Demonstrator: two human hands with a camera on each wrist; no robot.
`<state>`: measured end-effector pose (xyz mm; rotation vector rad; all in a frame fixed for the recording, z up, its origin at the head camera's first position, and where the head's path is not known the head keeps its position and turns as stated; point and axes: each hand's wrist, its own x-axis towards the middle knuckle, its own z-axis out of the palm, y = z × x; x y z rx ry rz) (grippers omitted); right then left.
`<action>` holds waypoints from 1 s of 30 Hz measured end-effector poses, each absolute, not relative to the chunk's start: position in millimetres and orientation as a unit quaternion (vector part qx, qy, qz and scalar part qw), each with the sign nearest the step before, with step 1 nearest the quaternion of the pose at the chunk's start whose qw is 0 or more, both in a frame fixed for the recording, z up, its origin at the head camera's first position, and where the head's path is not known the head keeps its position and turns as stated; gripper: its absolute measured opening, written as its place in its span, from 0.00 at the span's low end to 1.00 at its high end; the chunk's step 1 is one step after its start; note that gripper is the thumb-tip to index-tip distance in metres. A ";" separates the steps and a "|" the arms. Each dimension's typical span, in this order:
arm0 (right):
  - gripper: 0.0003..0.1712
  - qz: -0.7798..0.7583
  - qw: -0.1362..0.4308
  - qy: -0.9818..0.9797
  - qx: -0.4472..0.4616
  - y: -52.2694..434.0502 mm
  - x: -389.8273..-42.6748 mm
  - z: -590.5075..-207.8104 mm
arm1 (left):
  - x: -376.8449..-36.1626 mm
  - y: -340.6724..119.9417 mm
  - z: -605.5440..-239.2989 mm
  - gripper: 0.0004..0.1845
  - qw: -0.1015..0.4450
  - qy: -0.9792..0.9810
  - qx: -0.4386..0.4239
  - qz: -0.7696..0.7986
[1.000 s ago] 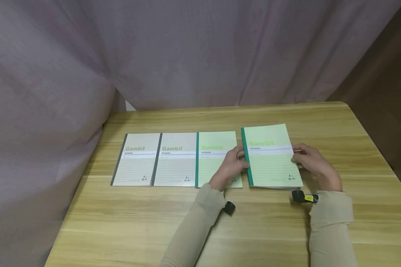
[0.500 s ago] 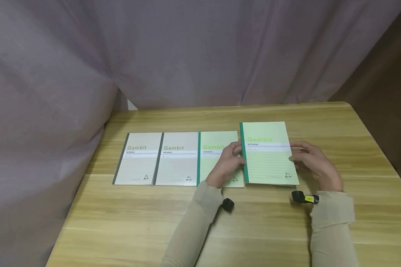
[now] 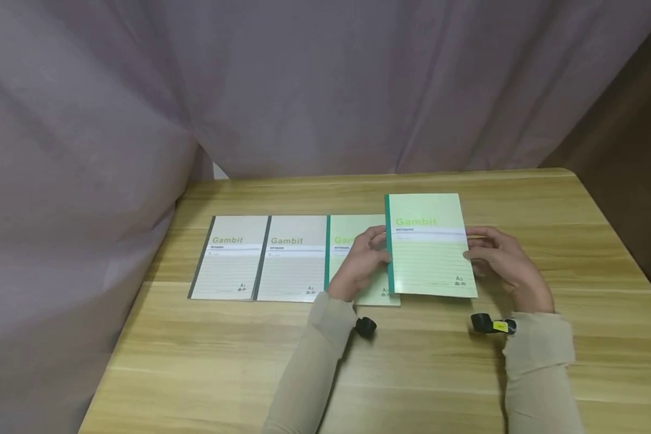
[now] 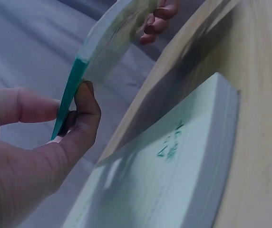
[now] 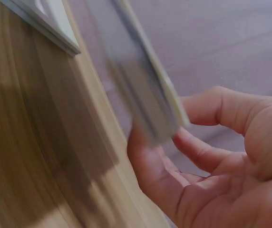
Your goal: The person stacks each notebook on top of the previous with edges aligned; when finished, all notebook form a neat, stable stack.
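Observation:
Between my two hands a light green notebook (image 3: 425, 259) with a dark green spine is held above the table, its cover facing up. My left hand (image 3: 360, 262) pinches the spine edge between thumb and fingers, as the left wrist view shows at the green spine (image 4: 72, 92). On the opposite long edge, my right hand (image 3: 507, 262) grips the notebook with the thumb on top and fingers beneath. Under my left hand lies another green notebook (image 3: 352, 226), partly covered by that hand and by the raised one. Its corner and lettering show close up in the left wrist view.
Two grey-white notebooks, one at the far left (image 3: 228, 271) and one beside it (image 3: 293, 271), lie in a row with the flat green one on the wooden table (image 3: 428, 374). A grey-purple curtain (image 3: 304, 90) hangs behind the table's back edge.
Both hands have raised the green notebook off the table and shifted it slightly left, so that it now overlaps the flat green notebook. The view has drifted a little.

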<state>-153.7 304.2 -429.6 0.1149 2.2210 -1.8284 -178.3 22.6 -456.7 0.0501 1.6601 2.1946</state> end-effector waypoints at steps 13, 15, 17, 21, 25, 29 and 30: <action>0.38 -0.639 0.131 0.758 0.011 279.9 -159.1 -428.8 | -186.3 -4.5 -458.4 0.37 0.194 0.605 0.027 0.772; 0.40 -0.637 0.135 0.759 0.006 274.7 -160.5 -429.3 | -187.2 -10.1 -458.6 0.37 0.194 0.610 0.026 0.768; 0.40 -0.640 0.140 0.755 0.004 269.1 -162.0 -430.0 | -186.6 -16.6 -459.8 0.37 0.194 0.615 0.023 0.764; 0.40 -0.644 0.148 0.751 0.006 259.0 -164.5 -429.1 | -186.3 -27.4 -459.2 0.37 0.197 0.617 0.027 0.762; 0.41 -0.635 0.147 0.758 0.007 249.0 -166.7 -426.8 | -187.1 -36.5 -456.9 0.37 0.198 0.623 0.033 0.756; 0.41 -0.630 0.145 0.763 0.003 239.1 -168.5 -426.3 | -187.3 -46.1 -455.8 0.36 0.200 0.630 0.035 0.750; 0.40 -0.631 0.145 0.762 0.004 236.8 -168.6 -426.7 | -186.8 -48.3 -455.7 0.36 0.201 0.630 0.035 0.749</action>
